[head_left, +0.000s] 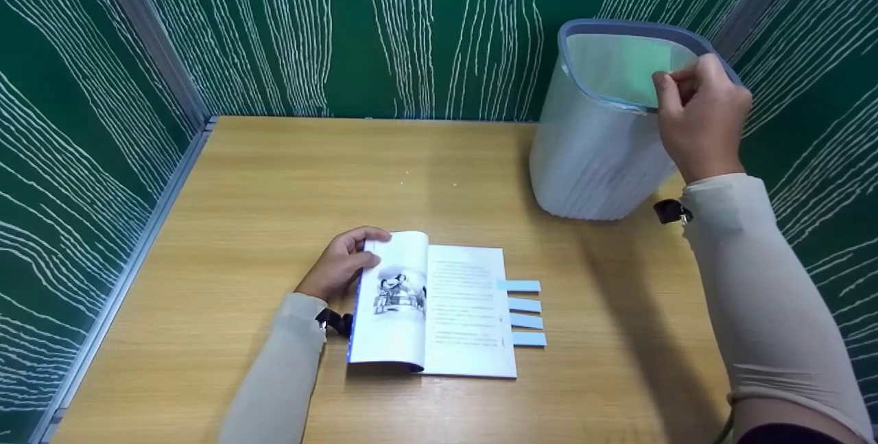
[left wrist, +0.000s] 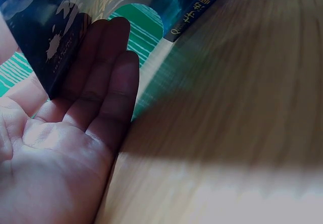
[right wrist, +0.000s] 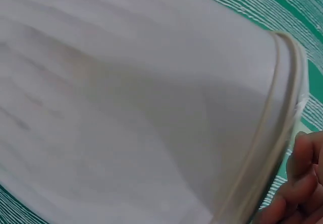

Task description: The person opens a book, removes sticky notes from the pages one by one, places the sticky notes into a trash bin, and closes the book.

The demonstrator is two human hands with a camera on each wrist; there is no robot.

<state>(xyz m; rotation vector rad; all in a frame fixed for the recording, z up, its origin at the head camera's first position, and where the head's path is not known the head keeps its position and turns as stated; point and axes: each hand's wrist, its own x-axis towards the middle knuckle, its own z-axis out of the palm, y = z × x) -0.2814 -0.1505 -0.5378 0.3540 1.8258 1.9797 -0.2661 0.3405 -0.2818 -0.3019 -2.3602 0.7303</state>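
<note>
An open book [head_left: 470, 320] lies on the table, its left side raised and showing a drawing. My left hand [head_left: 339, 265] grips that left edge, thumb on the page; the left wrist view shows the fingers [left wrist: 108, 77] behind the dark cover [left wrist: 38, 37]. Several light-blue tabs [head_left: 527, 305] stick out from the right-hand pages. Over the rim of a translucent white bin [head_left: 597, 156] is my right hand [head_left: 706, 111], thumb and forefinger together and no object visible between them. In the right wrist view its curled fingers [right wrist: 298, 188] are beside the rim of the bin [right wrist: 285, 108].
The bin, with a blue-grey rim, stands at the back right of the wooden table [head_left: 274, 190]. Green panels [head_left: 350, 32] with white lines enclose the back and sides. A few tiny white specks lie on the table behind the book.
</note>
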